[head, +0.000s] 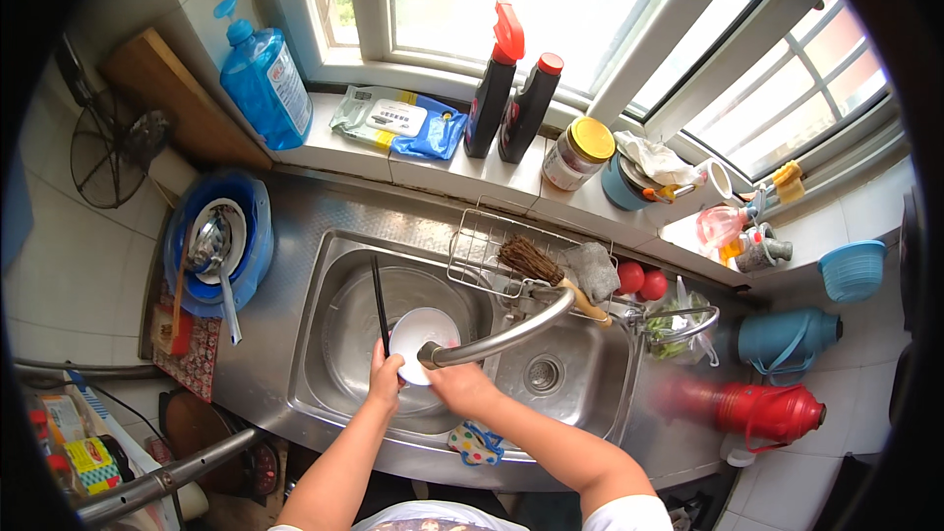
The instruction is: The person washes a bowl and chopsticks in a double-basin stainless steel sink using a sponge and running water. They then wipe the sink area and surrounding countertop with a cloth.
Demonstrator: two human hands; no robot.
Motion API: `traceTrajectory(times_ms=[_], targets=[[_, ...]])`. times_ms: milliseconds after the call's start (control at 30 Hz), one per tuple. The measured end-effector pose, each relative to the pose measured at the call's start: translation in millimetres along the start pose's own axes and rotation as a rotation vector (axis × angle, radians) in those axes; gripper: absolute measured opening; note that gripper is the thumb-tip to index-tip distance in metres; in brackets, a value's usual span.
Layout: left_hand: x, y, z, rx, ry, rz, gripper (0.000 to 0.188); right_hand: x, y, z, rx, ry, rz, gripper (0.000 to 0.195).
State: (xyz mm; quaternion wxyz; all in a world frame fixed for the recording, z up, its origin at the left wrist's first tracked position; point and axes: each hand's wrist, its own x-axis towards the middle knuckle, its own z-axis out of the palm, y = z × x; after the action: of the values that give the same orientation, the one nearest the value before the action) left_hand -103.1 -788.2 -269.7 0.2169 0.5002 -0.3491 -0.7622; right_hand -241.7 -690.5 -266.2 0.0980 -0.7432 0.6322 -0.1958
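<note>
A small white bowl (413, 328) is tilted over the left basin of a steel double sink (346, 413), below the spout of a curved faucet (516, 332). My left hand (386, 376) holds the bowl's left rim, with a pair of dark chopsticks (379, 295) pointing up from the same hand. My right hand (459, 387) is at the bowl's lower right edge, its fingers partly hidden by the bowl and spout. A large round metal basin or pan (346, 332) lies in the left basin beneath the bowl. Whether water runs cannot be told.
A wire rack (472, 236) holds a twig brush (527, 258) and a grey scouring cloth (592, 273). Blue basins (258, 236) with a ladle stand left. Bottles and a yellow-lidded jar (579, 155) line the sill; a red thermos (774, 413) lies right. A dotted cloth (476, 444) hangs at the front edge.
</note>
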Motion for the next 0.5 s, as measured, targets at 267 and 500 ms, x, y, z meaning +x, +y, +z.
traceTrajectory(times_ms=[267,500], targets=[[3.3,2.1,-4.3,-0.035,-0.084,-0.171,0.050,8.2,2.2,15.3,-0.190,-0.090,0.072,0.025],[5.9,-8.1,-13.0,-0.065,-0.006,-0.026,0.045,4.8,-7.7,1.5,0.062,0.027,0.020,0.038]])
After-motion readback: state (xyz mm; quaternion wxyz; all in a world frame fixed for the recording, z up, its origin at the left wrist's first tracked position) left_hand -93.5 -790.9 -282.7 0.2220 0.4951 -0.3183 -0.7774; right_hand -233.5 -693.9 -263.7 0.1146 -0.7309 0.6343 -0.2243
